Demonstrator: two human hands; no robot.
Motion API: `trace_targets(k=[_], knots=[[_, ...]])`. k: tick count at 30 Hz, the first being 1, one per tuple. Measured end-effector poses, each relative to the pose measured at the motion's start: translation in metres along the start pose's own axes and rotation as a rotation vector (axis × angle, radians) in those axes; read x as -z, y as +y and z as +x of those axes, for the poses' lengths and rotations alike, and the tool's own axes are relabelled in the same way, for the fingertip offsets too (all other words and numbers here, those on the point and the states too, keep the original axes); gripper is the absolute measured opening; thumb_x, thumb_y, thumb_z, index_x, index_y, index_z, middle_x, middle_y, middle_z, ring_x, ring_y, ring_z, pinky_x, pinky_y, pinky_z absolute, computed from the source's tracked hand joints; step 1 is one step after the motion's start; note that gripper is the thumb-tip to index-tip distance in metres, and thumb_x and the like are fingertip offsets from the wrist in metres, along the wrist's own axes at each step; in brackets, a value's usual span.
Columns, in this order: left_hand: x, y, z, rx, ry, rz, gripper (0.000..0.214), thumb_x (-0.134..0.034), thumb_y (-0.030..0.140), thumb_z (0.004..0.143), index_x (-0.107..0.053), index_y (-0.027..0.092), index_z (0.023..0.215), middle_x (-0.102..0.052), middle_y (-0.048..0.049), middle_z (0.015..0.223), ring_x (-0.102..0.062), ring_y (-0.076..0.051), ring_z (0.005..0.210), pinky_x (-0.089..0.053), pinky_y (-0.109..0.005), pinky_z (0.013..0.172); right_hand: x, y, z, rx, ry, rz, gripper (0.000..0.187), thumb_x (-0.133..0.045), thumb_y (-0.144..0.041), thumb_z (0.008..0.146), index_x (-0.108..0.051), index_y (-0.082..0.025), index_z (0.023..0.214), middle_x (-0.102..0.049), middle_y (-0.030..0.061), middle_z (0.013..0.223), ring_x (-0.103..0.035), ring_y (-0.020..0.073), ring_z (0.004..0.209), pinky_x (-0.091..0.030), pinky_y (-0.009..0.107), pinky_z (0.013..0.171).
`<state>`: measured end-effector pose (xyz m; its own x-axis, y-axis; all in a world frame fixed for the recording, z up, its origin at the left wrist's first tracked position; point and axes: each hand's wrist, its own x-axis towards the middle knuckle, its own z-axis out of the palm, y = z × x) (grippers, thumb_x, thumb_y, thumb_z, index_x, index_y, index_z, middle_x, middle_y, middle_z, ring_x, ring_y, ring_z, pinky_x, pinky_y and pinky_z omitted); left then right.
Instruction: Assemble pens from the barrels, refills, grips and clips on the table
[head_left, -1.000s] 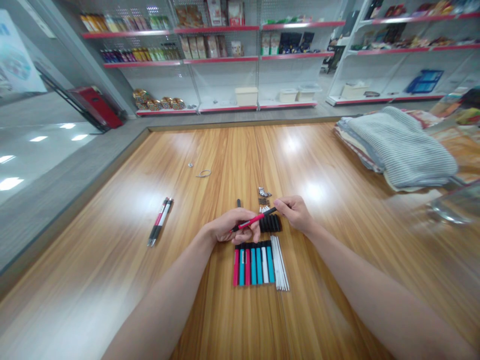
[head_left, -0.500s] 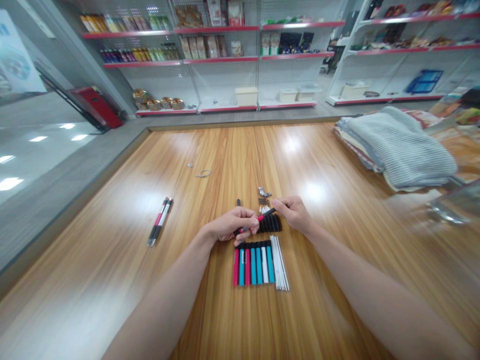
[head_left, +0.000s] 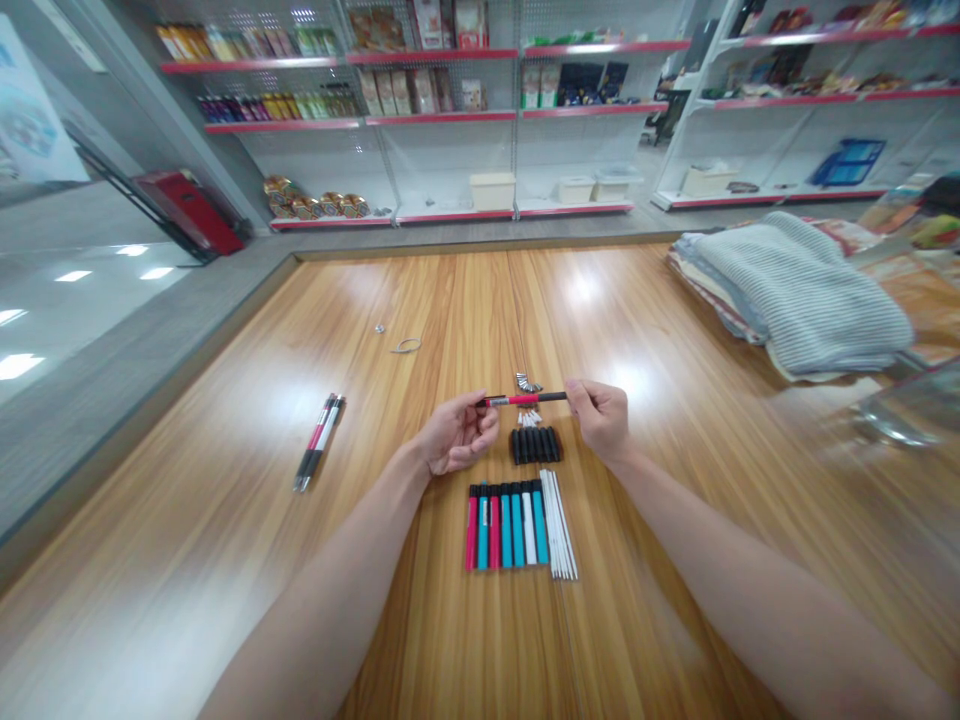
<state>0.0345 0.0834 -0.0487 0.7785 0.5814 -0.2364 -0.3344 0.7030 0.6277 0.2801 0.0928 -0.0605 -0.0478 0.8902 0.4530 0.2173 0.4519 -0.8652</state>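
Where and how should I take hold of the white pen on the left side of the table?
Grip the white pen across the middle of its barrel, probably best from above and slightly from its right. It lies flat and slanted, with its right long side exposed, while the red pen lies close along its left, leaving little room there.

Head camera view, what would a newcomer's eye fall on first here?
Probably the slim red-and-black pen, held between the left hand and the right hand over the wood-grain table. Nearer the wearer lies a neat row of red, teal and white pen barrels, beside thin white rods. At the far right, the folded grey-striped cloth stands out.
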Motion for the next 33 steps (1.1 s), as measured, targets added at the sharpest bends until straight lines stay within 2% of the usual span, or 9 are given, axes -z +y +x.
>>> trace_targets(k=[4,9,13,19,27,33], knots=[[-0.001,0.002,-0.001,-0.005,-0.004,-0.040,0.046,-0.030,0.049,0.095,-0.044,0.016,0.068,-0.047,0.0013,0.048,-0.026,-0.004,0.024,-0.024,-0.013,0.020,0.000,-0.003,-0.003,0.068,0.017,-0.093,0.047,-0.048,-0.033,0.094,-0.036,-0.018,0.052,-0.031,-0.0035,0.050,-0.028,0.0080,0.046,-0.018,0.028,0.047],[-0.001,0.003,-0.004,0.006,-0.004,-0.049,0.037,-0.034,0.038,0.096,-0.044,0.016,0.068,-0.046,0.0029,0.050,-0.021,-0.002,0.023,-0.022,-0.012,0.018,0.001,-0.004,-0.003,0.100,0.024,-0.144,0.047,-0.049,-0.033,0.094,-0.036,-0.018,0.051,-0.031,-0.0034,0.049,-0.028,0.0078,0.045,-0.018,0.028,0.047],[-0.002,0.003,-0.004,-0.015,0.048,-0.008,0.029,-0.041,0.030,0.093,-0.046,0.014,0.070,-0.046,0.0039,0.053,-0.022,-0.001,0.025,-0.023,-0.010,0.020,0.001,-0.002,-0.002,0.075,0.015,-0.119,0.047,-0.047,-0.034,0.094,-0.036,-0.018,0.051,-0.032,-0.0032,0.050,-0.028,0.0080,0.045,-0.018,0.028,0.047],[-0.002,0.001,-0.003,-0.045,0.107,0.071,0.027,-0.046,0.030,0.090,-0.050,0.013,0.070,-0.049,0.0025,0.054,-0.027,-0.001,0.026,-0.023,-0.009,0.022,0.000,0.002,-0.002,-0.001,0.009,-0.026,0.047,-0.048,-0.036,0.094,-0.034,-0.019,0.052,-0.031,-0.0038,0.049,-0.028,0.0081,0.045,-0.018,0.027,0.046],[-0.003,0.003,-0.006,0.108,-0.066,0.011,0.051,-0.029,0.048,0.093,-0.058,0.008,0.079,-0.058,-0.0088,0.053,-0.032,-0.006,0.023,-0.023,-0.014,0.020,-0.001,-0.006,-0.003,0.081,-0.036,-0.100,0.042,-0.047,-0.034,0.094,-0.046,-0.017,0.055,-0.038,-0.0027,0.050,-0.036,0.0090,0.046,-0.024,0.026,0.046],[-0.002,0.004,-0.010,0.129,-0.122,-0.073,0.035,-0.029,0.035,0.093,-0.044,0.015,0.069,-0.054,-0.0053,0.052,-0.023,-0.004,0.021,-0.019,-0.012,0.019,0.000,-0.006,-0.003,0.141,-0.075,-0.128,0.038,-0.049,-0.032,0.093,-0.051,-0.016,0.058,-0.042,-0.0020,0.050,-0.038,0.0092,0.045,-0.024,0.026,0.047]])
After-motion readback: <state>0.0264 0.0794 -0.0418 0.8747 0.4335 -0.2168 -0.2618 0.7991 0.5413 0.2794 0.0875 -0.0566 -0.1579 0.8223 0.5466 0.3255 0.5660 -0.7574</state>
